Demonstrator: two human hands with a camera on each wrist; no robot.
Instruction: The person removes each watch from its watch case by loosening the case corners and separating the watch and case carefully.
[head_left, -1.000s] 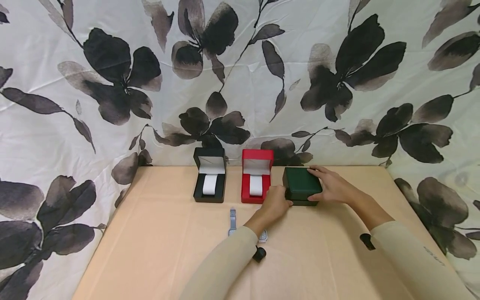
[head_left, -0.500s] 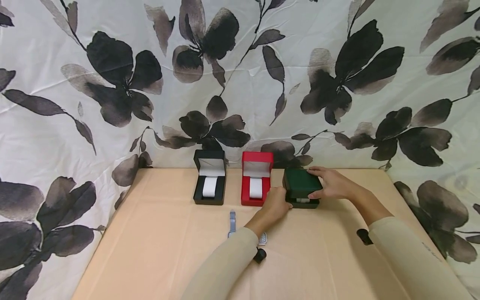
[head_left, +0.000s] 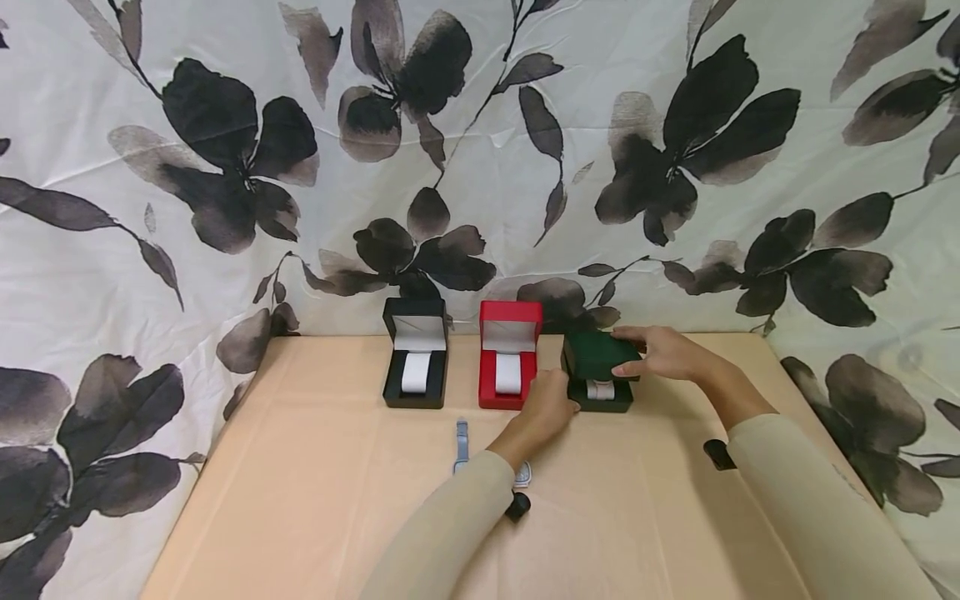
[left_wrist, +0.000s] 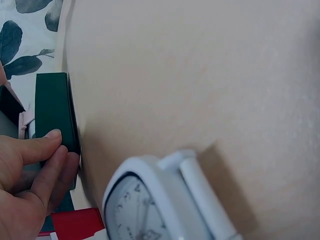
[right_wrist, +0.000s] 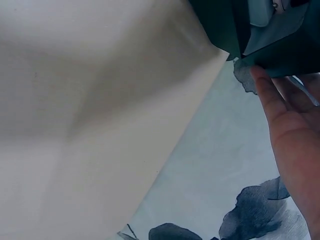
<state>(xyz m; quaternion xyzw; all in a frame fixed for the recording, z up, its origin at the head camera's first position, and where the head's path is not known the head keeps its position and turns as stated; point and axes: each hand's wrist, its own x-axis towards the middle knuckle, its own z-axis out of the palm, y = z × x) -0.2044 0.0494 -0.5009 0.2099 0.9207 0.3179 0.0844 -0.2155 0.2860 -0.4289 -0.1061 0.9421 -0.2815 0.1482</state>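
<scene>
Bright, even head view, soft shadow on the worktop (head_left: 300,500) beside the right sleeve (head_left: 813,492), dimmer, cooler wrist views, nearby white watch (left_wrist: 167,200) slightly soft

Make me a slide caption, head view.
Left grip on a part-open green box, right grip on its lid, beside open red box and black box.

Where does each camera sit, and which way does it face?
Head: on the head, facing forward and down at black box, red box, green box; left hand, right hand, sleeves show.
Left wrist: worn there, facing green box and watch; left hand shows.
Right wrist: worn there, facing table and green box; right hand shows.
Head and left wrist views share the red box.
</scene>
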